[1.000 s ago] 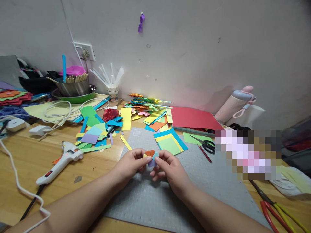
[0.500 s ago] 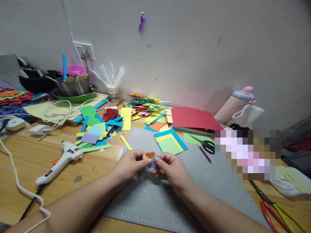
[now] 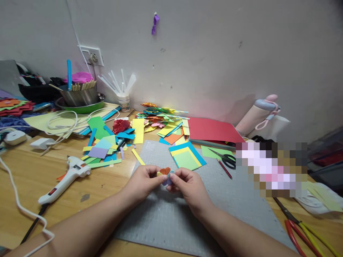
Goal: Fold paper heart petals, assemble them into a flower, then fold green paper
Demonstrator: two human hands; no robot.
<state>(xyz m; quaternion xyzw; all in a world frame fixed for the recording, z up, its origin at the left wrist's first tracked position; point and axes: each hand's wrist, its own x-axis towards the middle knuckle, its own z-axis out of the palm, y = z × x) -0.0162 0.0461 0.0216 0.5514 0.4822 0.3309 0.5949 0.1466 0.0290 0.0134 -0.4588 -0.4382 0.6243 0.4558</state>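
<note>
Between my two hands is a small paper flower (image 3: 165,171) with orange, yellow, light blue and purple petals. My left hand (image 3: 146,180) pinches its left side by a yellow petal. My right hand (image 3: 186,184) grips the light blue petal on the right between thumb and fingers. The fingers partly cover the flower. Both hands are above a grey cutting mat (image 3: 171,221). Just beyond them lies a stack of square paper sheets (image 3: 187,159) in green, yellow and blue.
A glue gun (image 3: 64,178) lies at left, beside a pile of paper scraps (image 3: 102,148). Black scissors (image 3: 227,159) and a pencil (image 3: 224,169) lie right of the stack. Red-and-yellow-handled pliers or shears (image 3: 297,225) rest at lower right. A red sheet (image 3: 214,129) is near the wall.
The right hand's fingers have shifted slightly on the flower, which looks a little more tilted. The whole view has moved slightly; everything else stays in place.
</note>
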